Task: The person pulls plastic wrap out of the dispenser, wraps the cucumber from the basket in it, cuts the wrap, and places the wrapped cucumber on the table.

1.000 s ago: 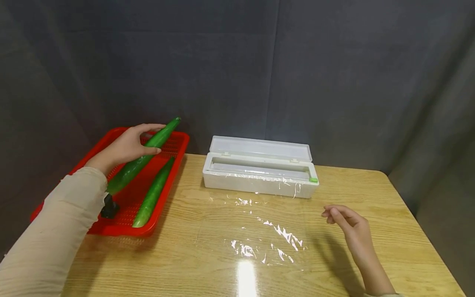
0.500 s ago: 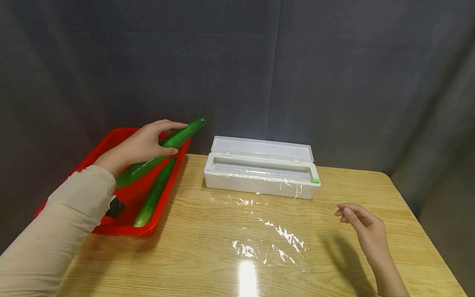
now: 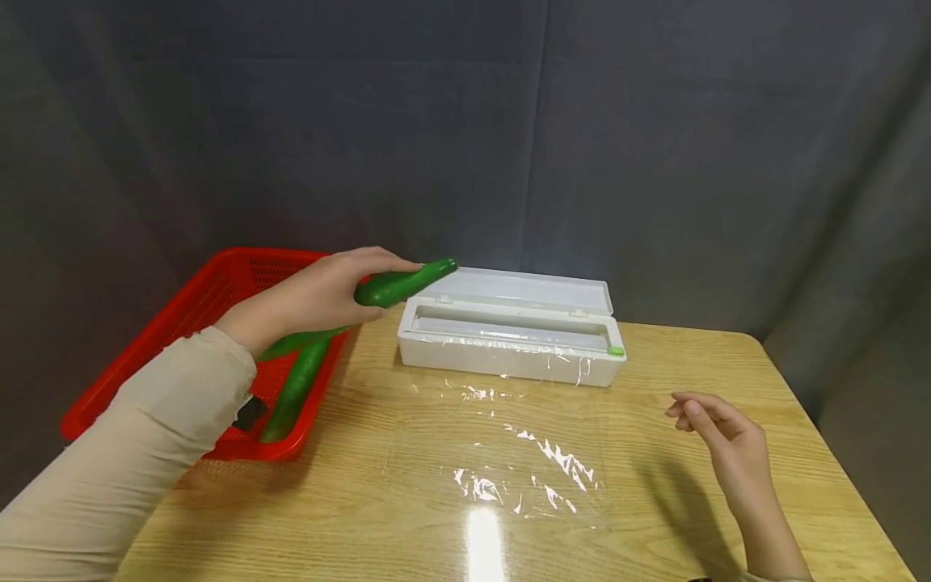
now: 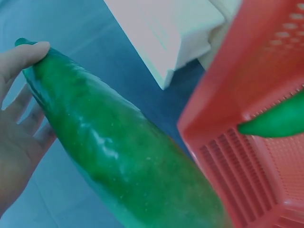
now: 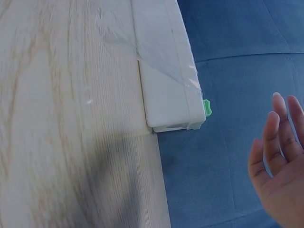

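Left hand (image 3: 320, 295) grips cucumber (image 3: 396, 287) | right hand (image 3: 736, 449) loose, holding nothing | best carried level — well clear of basket (image 3: 276, 449)

Dark grey curtain (image 3: 378, 137), pale wood-grain table (image 3: 349, 517), bright glare spot (image 3: 483, 541)

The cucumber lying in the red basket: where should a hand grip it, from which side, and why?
Probably round the middle, from above: the lying cucumber is long and rounded, close along a side wall of the open-topped basket. In the head view, the left hand and its held cucumber hide the far end.
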Demonstrator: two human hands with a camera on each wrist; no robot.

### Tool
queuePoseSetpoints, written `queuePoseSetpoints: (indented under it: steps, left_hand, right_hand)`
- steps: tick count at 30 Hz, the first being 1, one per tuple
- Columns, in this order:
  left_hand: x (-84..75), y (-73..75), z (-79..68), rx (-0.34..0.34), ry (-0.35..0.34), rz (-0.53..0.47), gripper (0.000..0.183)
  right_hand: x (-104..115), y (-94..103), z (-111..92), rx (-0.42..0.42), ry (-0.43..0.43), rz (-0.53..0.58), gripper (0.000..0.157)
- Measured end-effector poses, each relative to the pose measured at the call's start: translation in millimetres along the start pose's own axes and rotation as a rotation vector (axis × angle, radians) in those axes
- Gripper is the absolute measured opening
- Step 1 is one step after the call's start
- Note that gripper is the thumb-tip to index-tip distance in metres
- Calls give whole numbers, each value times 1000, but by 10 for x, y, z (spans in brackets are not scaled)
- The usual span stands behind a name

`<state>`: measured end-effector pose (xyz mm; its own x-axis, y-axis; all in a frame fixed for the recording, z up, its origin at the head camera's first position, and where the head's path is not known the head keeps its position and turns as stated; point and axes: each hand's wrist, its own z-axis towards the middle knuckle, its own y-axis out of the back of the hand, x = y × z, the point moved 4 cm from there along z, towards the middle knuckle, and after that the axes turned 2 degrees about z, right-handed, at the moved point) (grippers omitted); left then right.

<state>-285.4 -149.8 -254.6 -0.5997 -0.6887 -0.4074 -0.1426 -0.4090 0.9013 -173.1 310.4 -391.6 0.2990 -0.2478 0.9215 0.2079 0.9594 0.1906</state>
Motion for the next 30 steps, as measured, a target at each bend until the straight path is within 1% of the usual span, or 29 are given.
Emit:
queuePoseSetpoints:
  steps: [5,9,15,19,23,30]
  left_hand:
    - [-211,-101,64,41,-83,19,64]
    - [-377,-188,114,59,-133,29,64]
    - [-589,-383,226,69,-209,23,63]
    - [-702,-526,287,95,-249,20,63]
    - [-792,-656,351,116,-276,26,64]
    - [-882,-915,460,146,-320,42,61]
  right_hand:
    - [3,0,-12,-2,-9,-18,24]
    - [-1,3,-9,-2,-7,-35,24]
    - [-1,16,-3,-2,-1,-77,24]
    - [3,13,0,1,2,-118,25]
    - [10,1,4,6,5,-119,26]
    - [16,-19,3,10,-1,-124,26]
